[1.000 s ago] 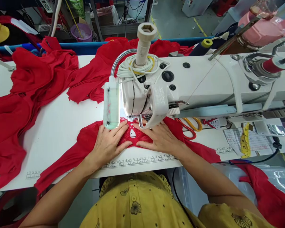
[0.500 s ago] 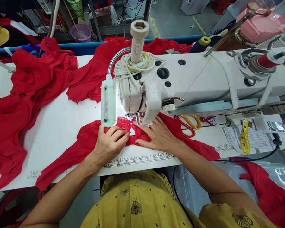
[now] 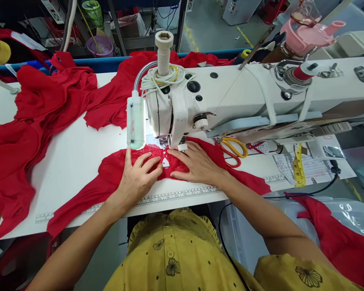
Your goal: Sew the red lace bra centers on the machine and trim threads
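Note:
A red lace garment (image 3: 115, 171) lies on the white table (image 3: 79, 157) under the head of a white sewing machine (image 3: 230, 97). My left hand (image 3: 138, 176) rests flat on the lace, fingers spread, just left of the needle area (image 3: 165, 142). My right hand (image 3: 197, 163) lies flat on the fabric to the right, its fingertips close to the presser foot. Both hands press the cloth down and grip nothing. A small lamp (image 3: 136, 123) on a flexible neck hangs just above my left fingers.
Heaps of red fabric (image 3: 42, 109) cover the table's left and back. Scissors with yellow and red handles (image 3: 232, 149), a yellow tape measure (image 3: 297, 165) and papers lie under the machine arm at right. More red cloth (image 3: 330, 238) sits in a clear bin at lower right.
My left fingers curled briefly, then spread flat again. Both hands have stayed on the lace beside the needle; the view has tilted a little.

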Motion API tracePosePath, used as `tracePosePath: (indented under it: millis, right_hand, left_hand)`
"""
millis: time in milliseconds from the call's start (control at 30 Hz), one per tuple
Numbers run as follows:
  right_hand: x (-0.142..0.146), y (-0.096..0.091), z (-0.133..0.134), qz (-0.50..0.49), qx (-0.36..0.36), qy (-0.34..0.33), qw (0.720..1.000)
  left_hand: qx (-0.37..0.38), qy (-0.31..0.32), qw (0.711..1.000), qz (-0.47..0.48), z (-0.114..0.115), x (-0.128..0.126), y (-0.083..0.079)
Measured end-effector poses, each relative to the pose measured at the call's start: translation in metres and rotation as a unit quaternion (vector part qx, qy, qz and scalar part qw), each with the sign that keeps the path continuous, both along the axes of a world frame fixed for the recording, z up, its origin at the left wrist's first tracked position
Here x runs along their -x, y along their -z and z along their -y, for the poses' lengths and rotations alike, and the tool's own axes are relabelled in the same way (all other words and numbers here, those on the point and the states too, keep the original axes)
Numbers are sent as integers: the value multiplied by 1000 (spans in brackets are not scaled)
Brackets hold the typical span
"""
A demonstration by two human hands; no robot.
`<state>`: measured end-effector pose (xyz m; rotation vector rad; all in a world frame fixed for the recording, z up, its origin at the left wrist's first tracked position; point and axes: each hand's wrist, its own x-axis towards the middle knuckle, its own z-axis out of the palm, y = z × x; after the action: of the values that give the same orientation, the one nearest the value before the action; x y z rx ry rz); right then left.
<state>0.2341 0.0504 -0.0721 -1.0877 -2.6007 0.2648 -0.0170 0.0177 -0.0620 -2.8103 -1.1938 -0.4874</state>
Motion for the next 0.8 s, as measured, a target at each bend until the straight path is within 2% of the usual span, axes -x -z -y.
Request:
tracePosePath:
  millis: [133,233,433,600,800]
  right_hand:
    - [0,-11,3,23,22,-11,999]
    - [2,-17,10,18,10,-12,1000]
    - [4,-10,19,5,6,-18,1000]
    - [2,-4,18,-1,12,-17,1000]
    - [-1,-15,17,4,-18,-9,1000]
  left_hand:
    - [17,-3,1000,1,2,3,3]
    - [26,-9,1000,10,4,6,9]
    - [41,-20,998,36,6,8,14]
    - [68,-17,996,58,6,10,13]
    - [86,-21,994,57,9,9,4]
